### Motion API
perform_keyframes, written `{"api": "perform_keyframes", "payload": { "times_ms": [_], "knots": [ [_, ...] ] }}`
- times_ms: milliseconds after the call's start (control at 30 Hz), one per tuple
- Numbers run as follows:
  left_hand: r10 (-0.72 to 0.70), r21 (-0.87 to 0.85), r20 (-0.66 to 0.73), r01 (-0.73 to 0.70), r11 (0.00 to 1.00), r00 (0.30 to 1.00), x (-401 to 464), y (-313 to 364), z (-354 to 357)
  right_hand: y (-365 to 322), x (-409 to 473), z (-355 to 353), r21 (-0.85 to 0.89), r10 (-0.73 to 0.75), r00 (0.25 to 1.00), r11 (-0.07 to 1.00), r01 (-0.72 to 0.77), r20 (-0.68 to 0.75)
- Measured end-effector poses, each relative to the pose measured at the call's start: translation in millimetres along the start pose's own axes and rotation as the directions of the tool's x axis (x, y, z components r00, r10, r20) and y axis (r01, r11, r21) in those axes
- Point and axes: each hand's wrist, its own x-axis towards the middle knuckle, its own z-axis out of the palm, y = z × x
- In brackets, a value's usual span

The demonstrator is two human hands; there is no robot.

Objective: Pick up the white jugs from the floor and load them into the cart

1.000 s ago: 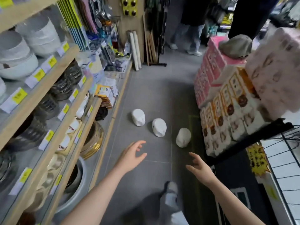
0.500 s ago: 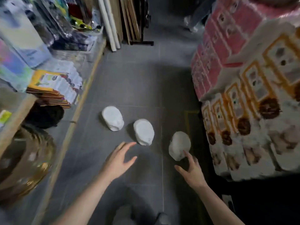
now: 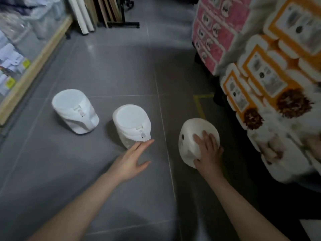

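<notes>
Hands reaching for white jugs on the shop floor.

Three jugs stand in a row on the grey tiled floor [image 3: 107, 70], apart from each other; no cart is in view. The right hand [image 3: 207, 152] lies over the right jug [image 3: 191, 134], fingers on top and thumb under its near edge, so it seems to begin a grip for lifting. The left hand [image 3: 133, 159] is open with straight fingers, its tips just at the middle jug [image 3: 130, 124], probably to take it next. The left jug [image 3: 74, 110] is untouched, near the wooden shelf edge [image 3: 34, 66]. Stacked tissue packs [image 3: 260, 75] crowd the right side.
</notes>
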Motion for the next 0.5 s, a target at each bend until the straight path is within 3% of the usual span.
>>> {"api": "perform_keyframes", "payload": {
  "times_ms": [167, 333, 400, 500],
  "knots": [
    [0.048, 0.017, 0.063, -0.049, 0.999, 0.997, -16.7, 15.8, 11.2, 31.5, -31.3, -0.6, 0.127, -0.223, 0.975, 0.968, 0.219, 0.023],
    [0.169, 0.105, 0.116, -0.181, 0.978, 0.979, -15.3, 31.8, 27.4, 50.6, -76.9, 6.1, 0.197, -0.448, 0.893, 0.873, 0.446, -0.034],
    [0.204, 0.147, 0.129, -0.222, 0.964, 0.97, -13.7, 38.9, 34.6, 52.7, -89.9, 4.7, 0.227, -0.433, 0.898, 0.87, 0.438, -0.076],
    [0.242, 0.151, 0.144, -0.263, 0.953, 0.96, -7.2, 44.4, 45.8, 54.4, -104.1, 1.8, 0.327, -0.276, 0.96, 0.904, 0.277, -0.051]
  ]
}}
